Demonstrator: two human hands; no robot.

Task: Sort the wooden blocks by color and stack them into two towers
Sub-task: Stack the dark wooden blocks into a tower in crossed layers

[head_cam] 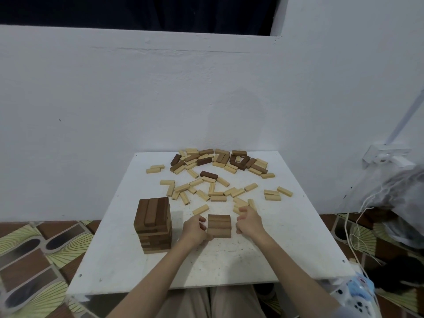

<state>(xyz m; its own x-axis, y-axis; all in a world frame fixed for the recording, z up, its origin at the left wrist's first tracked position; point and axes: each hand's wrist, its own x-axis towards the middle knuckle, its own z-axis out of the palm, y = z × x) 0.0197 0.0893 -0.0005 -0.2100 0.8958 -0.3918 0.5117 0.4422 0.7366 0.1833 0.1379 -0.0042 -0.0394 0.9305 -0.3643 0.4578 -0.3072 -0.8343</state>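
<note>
1. Two hands work at the near middle of a white tabletop (128,260), one on each side of three brown blocks (219,226) lying flat side by side as a square layer.
2. The left hand (195,230) touches the left edge of that layer, its fingers curled against the block ends; whether it grips or only presses cannot be told.
3. The right hand (249,222) sits just right of the layer with its fingers curled, and a gap shows between them and the wood; it holds nothing that can be seen.
4. A dark brown tower (153,226) stands upright to the left of the hands, several layers tall, with three blocks across its top.
5. Loose light blocks (206,191) lie scattered across the middle of the tabletop, some touching, some apart.
6. A mixed heap of dark and light blocks (220,160) rests along the far edge, against the white wall (137,99).
7. A translucent plastic bag (394,196) sits to the right of the tabletop; its contents cannot be made out.
8. A white-and-blue patterned bag (358,294) shows at the near right corner, too blurred to read.
9. No writing is legible anywhere.
</note>
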